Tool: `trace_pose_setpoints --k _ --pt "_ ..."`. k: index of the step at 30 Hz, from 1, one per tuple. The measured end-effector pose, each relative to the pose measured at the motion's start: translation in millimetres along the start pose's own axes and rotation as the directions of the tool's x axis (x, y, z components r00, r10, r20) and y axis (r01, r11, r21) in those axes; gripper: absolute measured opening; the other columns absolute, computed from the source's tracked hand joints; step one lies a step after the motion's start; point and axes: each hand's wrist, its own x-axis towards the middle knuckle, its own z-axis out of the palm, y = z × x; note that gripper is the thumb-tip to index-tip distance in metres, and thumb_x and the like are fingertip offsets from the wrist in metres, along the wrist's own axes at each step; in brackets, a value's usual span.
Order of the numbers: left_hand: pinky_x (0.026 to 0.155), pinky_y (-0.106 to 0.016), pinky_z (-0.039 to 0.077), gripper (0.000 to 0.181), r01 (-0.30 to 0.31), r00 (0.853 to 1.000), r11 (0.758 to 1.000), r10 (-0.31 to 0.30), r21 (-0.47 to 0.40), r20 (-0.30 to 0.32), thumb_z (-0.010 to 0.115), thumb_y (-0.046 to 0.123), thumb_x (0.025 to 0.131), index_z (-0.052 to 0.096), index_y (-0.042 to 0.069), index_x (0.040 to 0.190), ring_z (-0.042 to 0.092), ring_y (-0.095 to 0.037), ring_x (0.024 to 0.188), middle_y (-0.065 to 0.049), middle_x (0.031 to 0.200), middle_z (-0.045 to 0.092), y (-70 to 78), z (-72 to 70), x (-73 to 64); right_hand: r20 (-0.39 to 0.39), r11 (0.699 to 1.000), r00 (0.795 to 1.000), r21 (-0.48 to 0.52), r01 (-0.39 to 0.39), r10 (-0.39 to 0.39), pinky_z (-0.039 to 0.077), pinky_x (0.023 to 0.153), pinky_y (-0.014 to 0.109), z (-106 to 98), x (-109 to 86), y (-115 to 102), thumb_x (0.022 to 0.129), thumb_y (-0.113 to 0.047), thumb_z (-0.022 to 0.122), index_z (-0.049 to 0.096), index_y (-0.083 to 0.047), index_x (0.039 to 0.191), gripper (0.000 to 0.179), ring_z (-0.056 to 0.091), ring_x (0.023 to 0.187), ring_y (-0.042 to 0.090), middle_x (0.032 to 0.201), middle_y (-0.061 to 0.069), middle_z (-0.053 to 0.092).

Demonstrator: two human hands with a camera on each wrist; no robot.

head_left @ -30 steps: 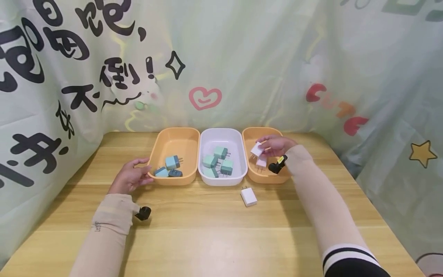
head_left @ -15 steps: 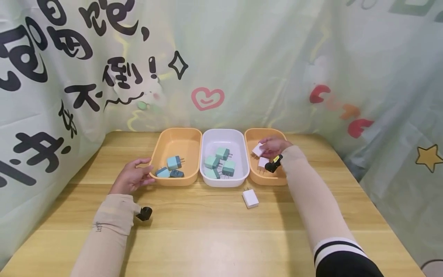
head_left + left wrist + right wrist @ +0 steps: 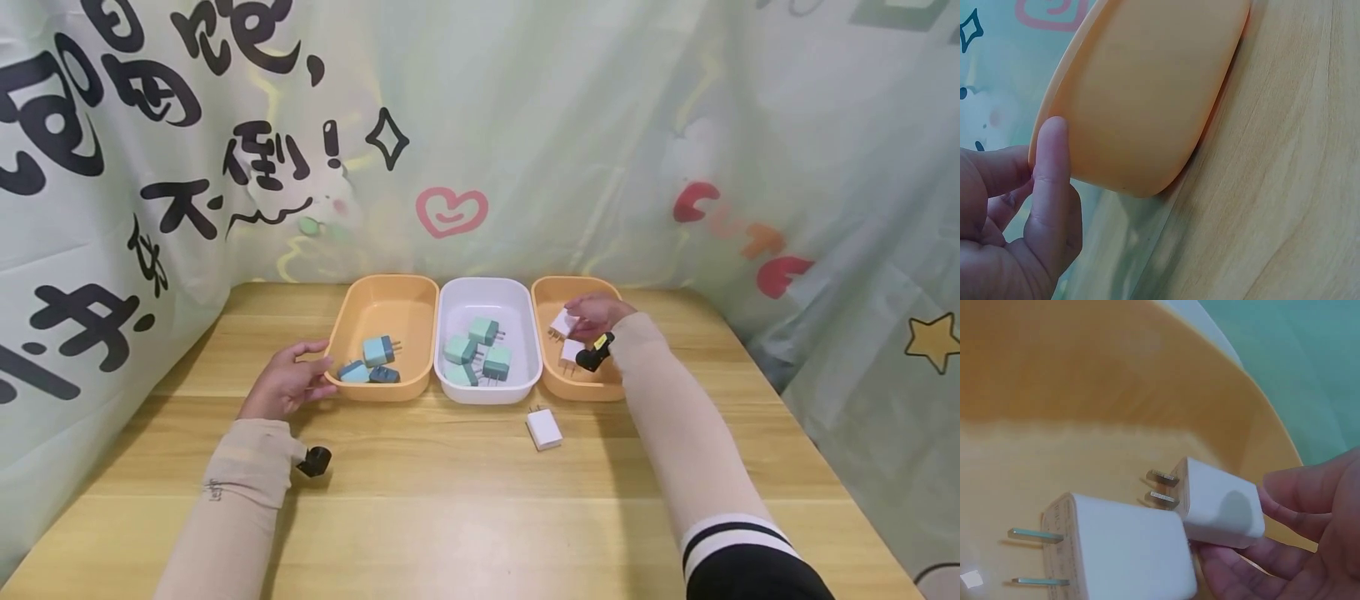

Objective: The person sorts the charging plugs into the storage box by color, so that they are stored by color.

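Observation:
In the right orange bin (image 3: 585,392), my right hand (image 3: 595,310) pinches a white plug charger (image 3: 562,323) by the end away from its prongs. Thumb and fingertips lie around that charger (image 3: 1222,503) in the right wrist view. A second white charger (image 3: 1129,550) lies beside it in the same bin. My left hand (image 3: 288,382) holds the near left corner of the left orange bin (image 3: 390,392), and its fingers (image 3: 1052,156) press the rim and outer wall. Another white charger (image 3: 543,428) lies on the table, in front of the bins.
A white bin (image 3: 489,397) with several green chargers (image 3: 497,363) stands between the orange ones. Several blue chargers (image 3: 378,351) lie in the left bin. A printed curtain (image 3: 540,150) hangs behind the wooden table (image 3: 465,500).
My right hand has shifted slightly left and lower within the right bin, with the white charger still between its fingers. My left hand keeps its place at the left bin.

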Motion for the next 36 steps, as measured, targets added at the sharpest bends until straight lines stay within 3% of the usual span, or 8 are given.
trace_pose_setpoints --k 3,4,7,9,12,17,27,36 --pt "0.076 -0.031 0.061 0.055 -0.007 1.0 1.0 0.007 -0.003 0.01 0.052 0.009 0.101 0.031 0.009 0.152 0.057 -0.016 0.073 -0.019 0.114 0.043 -0.3 0.3 -0.3 0.018 1.0 0.999 0.004 0.028 -0.028 0.055 0.076 0.022 -8.6 10.5 6.3 0.104 -0.015 0.042 0.041 0.009 0.126 0.032 0.057 0.081 0.014 0.097 0.008 0.054" --pt "0.076 -0.031 0.061 0.055 -0.008 1.0 1.0 0.008 -0.003 0.01 0.052 0.009 0.101 0.031 0.009 0.151 0.058 -0.016 0.072 -0.019 0.113 0.043 -0.5 0.1 -0.3 0.049 0.997 0.997 0.047 0.059 -0.061 0.055 0.071 0.021 -19.7 26.0 17.4 0.103 -0.017 0.046 0.045 0.007 0.122 0.03 0.057 0.079 0.014 0.096 0.008 0.054" --pt "0.075 -0.031 0.061 0.055 -0.011 1.0 1.0 0.011 -0.003 0.015 0.051 0.008 0.101 0.031 0.008 0.151 0.057 -0.016 0.072 -0.019 0.112 0.043 -1.1 -0.7 -0.6 0.077 0.986 0.993 0.143 0.081 -0.092 0.054 0.075 0.024 -41.7 56.8 39.4 0.1 -0.02 0.053 0.049 -0.001 0.129 0.035 0.056 0.086 0.016 0.115 0.013 0.053" --pt "0.076 -0.031 0.061 0.054 -0.008 1.0 1.0 0.008 -0.002 0.016 0.051 0.008 0.101 0.031 0.008 0.151 0.057 -0.016 0.072 -0.019 0.112 0.042 -1.2 -1.3 -0.7 0.038 0.984 0.996 0.159 0.077 -0.084 0.054 0.084 0.027 -42.6 58.3 41.7 0.101 -0.019 0.05 0.044 -0.004 0.14 0.042 0.055 0.096 0.02 0.132 0.019 0.045" --pt "0.076 -0.031 0.061 0.054 -0.008 1.0 1.0 0.008 0.001 0.021 0.051 0.008 0.101 0.03 0.007 0.151 0.058 -0.016 0.072 -0.019 0.112 0.043 -1.5 -1.4 -0.8 -0.048 0.996 0.999 0.085 0.028 -0.024 0.045 0.102 0.034 -21.1 24.2 19.2 0.105 -0.018 0.034 0.024 -0.001 0.152 0.051 0.048 0.111 0.023 0.149 0.025 0.026" --pt "0.075 -0.03 0.061 0.054 -0.004 1.0 1.0 0.004 0.009 0.014 0.052 0.008 0.101 0.031 0.008 0.151 0.058 -0.015 0.07 -0.018 0.108 0.044 -1.3 -0.9 -0.4 -0.048 0.991 0.998 0.13 -0.025 0.032 0.032 0.113 0.043 1.4 -28.0 -14.0 0.105 -0.016 0.025 0.017 0.004 0.152 0.051 0.042 0.115 0.03 0.151 0.027 0.021" --pt "0.076 -0.03 0.061 0.054 -0.007 1.0 1.0 0.007 0.009 0.011 0.051 0.009 0.101 0.031 0.008 0.151 0.058 -0.016 0.073 -0.018 0.11 0.043 -0.6 -0.3 -2.3 -0.029 0.99 0.999 0.135 0.039 -0.035 0.027 0.116 0.049 3.1 -45.4 -10.5 0.105 -0.019 0.028 0.018 0.006 0.15 0.052 0.032 0.132 0.04 0.151 0.029 0.024" --pt "0.077 -0.03 0.06 0.057 -0.01 0.999 1.0 0.011 -0.008 0.037 0.051 0.007 0.101 0.028 0.008 0.152 0.056 -0.015 0.073 -0.017 0.107 0.043 -0.1 -0.5 -3.0 -0.004 0.989 0.996 0.118 0.084 -0.084 0.033 0.113 0.048 12.3 -71.0 -11.7 0.105 -0.02 0.03 0.023 0.009 0.147 0.051 0.035 0.131 0.043 0.148 0.03 0.029"
